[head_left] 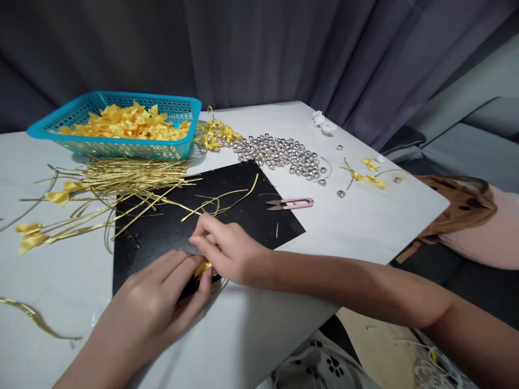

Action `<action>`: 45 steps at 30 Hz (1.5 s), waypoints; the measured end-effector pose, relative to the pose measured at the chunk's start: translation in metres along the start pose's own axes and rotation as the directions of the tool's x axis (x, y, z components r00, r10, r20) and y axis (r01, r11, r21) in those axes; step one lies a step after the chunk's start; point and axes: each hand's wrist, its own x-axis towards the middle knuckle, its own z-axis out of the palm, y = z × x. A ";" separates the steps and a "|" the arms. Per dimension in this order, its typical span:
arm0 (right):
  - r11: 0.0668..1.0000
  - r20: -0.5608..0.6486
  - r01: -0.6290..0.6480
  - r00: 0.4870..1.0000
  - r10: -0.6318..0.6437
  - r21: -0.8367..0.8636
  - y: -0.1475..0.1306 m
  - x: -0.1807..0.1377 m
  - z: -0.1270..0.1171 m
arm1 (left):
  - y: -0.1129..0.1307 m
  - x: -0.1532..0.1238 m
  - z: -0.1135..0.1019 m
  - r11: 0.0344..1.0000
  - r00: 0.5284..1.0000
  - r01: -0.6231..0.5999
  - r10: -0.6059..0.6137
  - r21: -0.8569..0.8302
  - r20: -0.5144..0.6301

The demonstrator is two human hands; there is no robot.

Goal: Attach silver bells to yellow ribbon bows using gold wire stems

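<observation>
My left hand (162, 292) is closed, its thumb and fingers pinching a yellow ribbon bow (203, 267) over the lower edge of a black board (154, 237). A small shiny bead seems to sit by the bow, mostly covered by the fingers. Just above and touching the left hand, my right hand (229, 248) is pinched shut; what lies between its fingertips is hidden. Beyond the hands, several loose gold ties (214, 206) lie across the board. Pink-handled thread snips (298, 203) rest at the board's right edge, blades pointing left.
A blue basket (121, 141) of yellow bows stands at the back left, with a heap of gold ties (138, 174) before it. Silver heart-shaped beads (279, 151) spread over the white table (344, 227). Finished-looking bows (368, 177) lie to the right.
</observation>
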 end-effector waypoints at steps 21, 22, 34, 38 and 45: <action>0.997 -0.055 -0.077 0.996 0.076 -0.017 0.001 0.001 0.000 | 0.010 -0.004 -0.004 0.954 0.964 0.263 -0.264 -0.143 0.009; 0.997 -0.059 -0.077 0.995 0.076 -0.016 0.001 0.000 0.000 | 0.010 -0.005 -0.004 0.956 0.963 0.268 -0.269 -0.121 0.010; 0.997 -0.139 -0.071 0.988 0.067 -0.023 0.002 0.001 0.000 | 0.011 -0.002 -0.004 0.877 0.921 0.379 -0.388 -0.294 0.028; 0.995 -0.178 -0.093 0.980 0.087 -0.024 0.002 0.002 0.001 | 0.011 -0.003 -0.004 0.844 0.884 0.458 -0.467 -0.281 0.039; 0.994 -0.230 -0.108 0.968 0.101 -0.018 0.009 0.004 0.002 | 0.003 0.002 0.007 0.509 0.699 0.677 -0.670 -0.532 0.250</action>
